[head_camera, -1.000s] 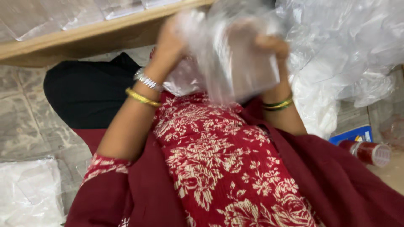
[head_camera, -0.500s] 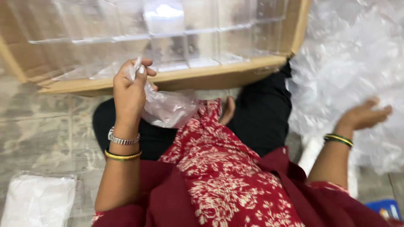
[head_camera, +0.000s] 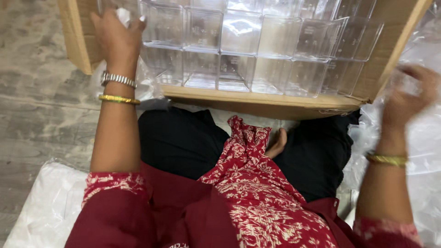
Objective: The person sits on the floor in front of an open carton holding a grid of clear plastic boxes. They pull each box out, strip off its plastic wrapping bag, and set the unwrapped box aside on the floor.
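Since half a second ago the left hand (head_camera: 117, 34) has travelled up from in front of the cardboard box (head_camera: 257, 103) to its far left corner, and the crumpled plastic wrap (head_camera: 123, 16) it carried has gone up with it. Now only a small white scrap of that wrap shows above the knuckles, pinched in the curled fingers, with the fingertips against the nearest clear plastic container (head_camera: 161, 25) in the box. A loose tail of thin film (head_camera: 147, 87) hangs down beside the wrist, past the silver watch (head_camera: 118, 79) and the gold bangle (head_camera: 119, 99). To the right of this hand the box holds rows of the same clear square containers, packed side by side and touching.

Meanwhile the right hand (head_camera: 409, 94) has lifted from the heap of clear plastic bags (head_camera: 420, 151) and hangs blurred just off the box's right end. Its fingers look bent around a bit of transparent film, but the blur is too strong to tell whether it truly grips. A gold bangle (head_camera: 387, 159) sits on that wrist, and the heap lies beneath and behind it.

Below the left forearm, near the elbow, a flat white plastic bag (head_camera: 46, 206) lies on the stone floor (head_camera: 36, 105). Between the two arms are the person's black trousers and red floral tunic (head_camera: 257, 193).
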